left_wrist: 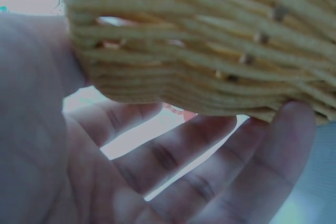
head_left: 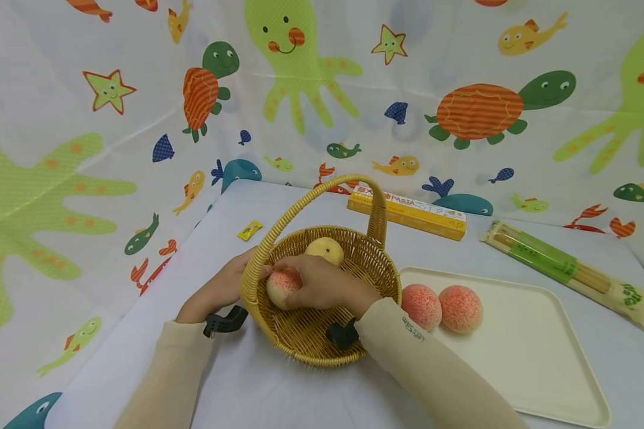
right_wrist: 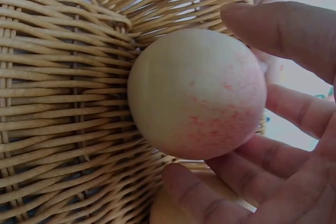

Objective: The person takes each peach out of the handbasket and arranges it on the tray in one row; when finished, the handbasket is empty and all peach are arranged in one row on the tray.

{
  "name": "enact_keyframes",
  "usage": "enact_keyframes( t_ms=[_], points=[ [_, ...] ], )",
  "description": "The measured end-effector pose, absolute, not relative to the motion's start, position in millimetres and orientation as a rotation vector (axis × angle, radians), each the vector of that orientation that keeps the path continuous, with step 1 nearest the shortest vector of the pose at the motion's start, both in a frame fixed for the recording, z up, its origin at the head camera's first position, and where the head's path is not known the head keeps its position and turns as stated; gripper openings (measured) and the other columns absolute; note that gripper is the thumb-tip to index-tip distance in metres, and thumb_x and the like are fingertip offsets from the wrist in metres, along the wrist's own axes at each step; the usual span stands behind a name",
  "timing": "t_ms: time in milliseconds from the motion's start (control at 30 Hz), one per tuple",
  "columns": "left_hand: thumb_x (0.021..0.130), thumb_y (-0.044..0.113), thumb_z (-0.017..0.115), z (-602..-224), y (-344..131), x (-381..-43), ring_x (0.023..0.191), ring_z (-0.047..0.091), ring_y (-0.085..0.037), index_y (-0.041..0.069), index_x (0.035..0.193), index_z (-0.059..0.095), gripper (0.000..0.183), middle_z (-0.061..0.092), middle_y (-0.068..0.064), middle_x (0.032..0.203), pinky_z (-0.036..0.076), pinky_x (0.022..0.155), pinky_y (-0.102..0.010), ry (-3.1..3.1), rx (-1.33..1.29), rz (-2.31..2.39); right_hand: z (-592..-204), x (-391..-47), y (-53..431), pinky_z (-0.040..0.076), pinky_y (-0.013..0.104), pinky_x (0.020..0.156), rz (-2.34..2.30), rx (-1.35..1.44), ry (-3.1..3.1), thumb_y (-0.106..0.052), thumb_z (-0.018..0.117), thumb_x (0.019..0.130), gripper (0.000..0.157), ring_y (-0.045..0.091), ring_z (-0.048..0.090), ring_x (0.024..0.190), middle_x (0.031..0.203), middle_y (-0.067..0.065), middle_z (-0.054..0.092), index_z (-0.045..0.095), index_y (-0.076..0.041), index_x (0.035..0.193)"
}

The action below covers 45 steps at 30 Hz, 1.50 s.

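Observation:
A wicker basket [head_left: 308, 336] with a tall arched handle stands on the table. My right hand [head_left: 324, 283] reaches inside and holds a pink-speckled peach [head_left: 280, 293] against the basket's left part. In the right wrist view, the thumb and fingers curve round one side of this peach [right_wrist: 197, 95]. My left hand [head_left: 222, 289] grips the basket's left side by the handle's foot. Its fingers lie along the outside of the weave [left_wrist: 173, 72] in the left wrist view. Behind the held peach sits a pale yellow round fruit [head_left: 324, 249] with a dark spot.
Right of the basket, a cream tray [head_left: 526, 351] bears two pink peaches [head_left: 461, 310]. A yellow pasta box [head_left: 408, 213] lies behind the basket. A long green-and-beige packet of sticks [head_left: 569, 268] is at the back right. One small yellow wrapped packet [head_left: 249, 230] lies back left.

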<state>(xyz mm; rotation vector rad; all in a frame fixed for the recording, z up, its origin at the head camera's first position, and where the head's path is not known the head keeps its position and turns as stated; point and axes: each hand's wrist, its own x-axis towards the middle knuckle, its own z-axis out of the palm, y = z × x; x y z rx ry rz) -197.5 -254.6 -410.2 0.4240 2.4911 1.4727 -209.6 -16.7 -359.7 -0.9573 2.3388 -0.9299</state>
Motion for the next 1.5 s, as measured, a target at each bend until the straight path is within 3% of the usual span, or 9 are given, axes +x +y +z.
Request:
enact_keyframes(
  t_ms=[433, 867, 1100, 1500],
  points=[
    [0.109, 0.027, 0.055, -412, -254, -199, 0.104, 0.060, -0.027, 0.009, 0.128, 0.059, 0.027, 0.064, -0.013, 0.118, 0.051, 0.088, -0.043, 2.499, 0.437, 1.498, -368, -213, -22, 0.052, 0.032, 0.092, -0.837, -0.891, 2.352, -0.021, 0.087, 0.085, 0.068, 0.012, 0.061, 0.106, 0.130, -0.002, 0.066, 0.058, -0.022, 0.147],
    [0.108, 0.026, 0.056, -411, -256, -197, 0.109, 0.059, -0.027, 0.009, 0.145, 0.053, 0.040, 0.062, -0.016, 0.130, 0.053, 0.088, -0.040, 2.480, 0.422, 1.491, -367, -207, -10, 0.052, 0.030, 0.086, -0.866, -0.899, 2.309, -0.016, 0.085, 0.081, 0.058, 0.013, 0.062, 0.099, 0.117, -0.002, 0.066, 0.064, -0.019, 0.135],
    [0.108, 0.024, 0.056, -410, -255, -198, 0.099, 0.063, -0.025, 0.007, 0.142, 0.054, 0.038, 0.063, -0.018, 0.121, 0.056, 0.081, -0.038, 2.455, 0.404, 1.505, -363, -206, 8, 0.053, 0.030, 0.085, -0.916, -0.944, 2.288, -0.015, 0.082, 0.078, 0.057, 0.012, 0.063, 0.096, 0.112, -0.004, 0.067, 0.066, -0.019, 0.132],
    [0.108, 0.025, 0.057, -410, -254, -199, 0.098, 0.062, -0.026, 0.007, 0.146, 0.051, 0.043, 0.063, -0.018, 0.122, 0.055, 0.081, -0.039, 2.461, 0.377, 1.496, -346, -205, 43, 0.054, 0.034, 0.086, -0.986, -0.879, 2.360, -0.024, 0.081, 0.078, 0.060, 0.016, 0.062, 0.102, 0.120, -0.003, 0.067, 0.065, -0.023, 0.135]
  ],
)
